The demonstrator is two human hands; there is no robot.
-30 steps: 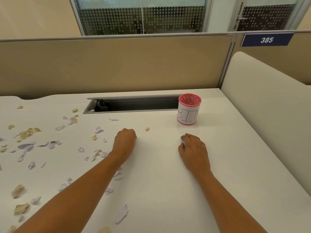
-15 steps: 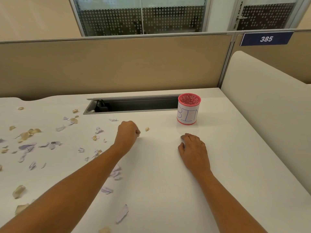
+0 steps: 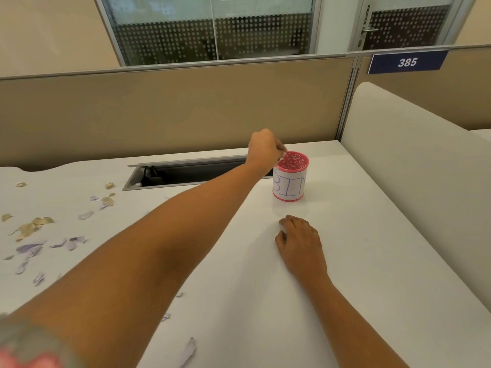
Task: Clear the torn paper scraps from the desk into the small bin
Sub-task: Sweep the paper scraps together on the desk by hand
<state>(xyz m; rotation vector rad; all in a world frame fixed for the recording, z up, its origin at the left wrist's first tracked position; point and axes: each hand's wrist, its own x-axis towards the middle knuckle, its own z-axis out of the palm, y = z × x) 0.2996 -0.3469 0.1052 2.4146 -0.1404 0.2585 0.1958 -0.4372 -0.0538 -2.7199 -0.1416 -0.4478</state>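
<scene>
Head view, hands:
- Left hand: left hand [image 3: 263, 149] raised at the end of an outstretched bare arm, curled into a loose fist, fingertips pinched together right at the near-left rim of the bin. Cannot tell whether a scrap is between the fingers; nothing visible there.
- Right hand: right hand [image 3: 300, 243] palm down on the desk, fingers bent and slightly spread, holding nothing, in front of the bin and apart from it.

Head view, task things:
- Bin: small pink cut-out metal cup with a white paper wrap lettered "BIN" [image 3: 290, 179], upright on the desk, just right of the cable slot's end. Inside shows only the pink rose-pattern wall; contents cannot be told.
- Scraps: torn paper scraps, pale purple and tan [image 3: 32, 232], scattered over the left part of the desk, well apart from the bin. A few more lie near the bottom edge, one long pale scrap [image 3: 189, 350] under the left forearm line.
- Desk: white flat desk top [image 3: 358, 235], bare on its right half.

Head view, surroundings:
- Slot: grey recessed cable slot with open flap [image 3: 186, 172] along the back of the desk, a dark plug inside at its left end.
- Partition: tan fabric divider panel [image 3: 172, 110] behind the desk.
- Sign: dark blue plate reading "385" [image 3: 407, 62] on the right panel.
- Side screen: cream rounded side screen [image 3: 414, 168] at the desk's right edge.
</scene>
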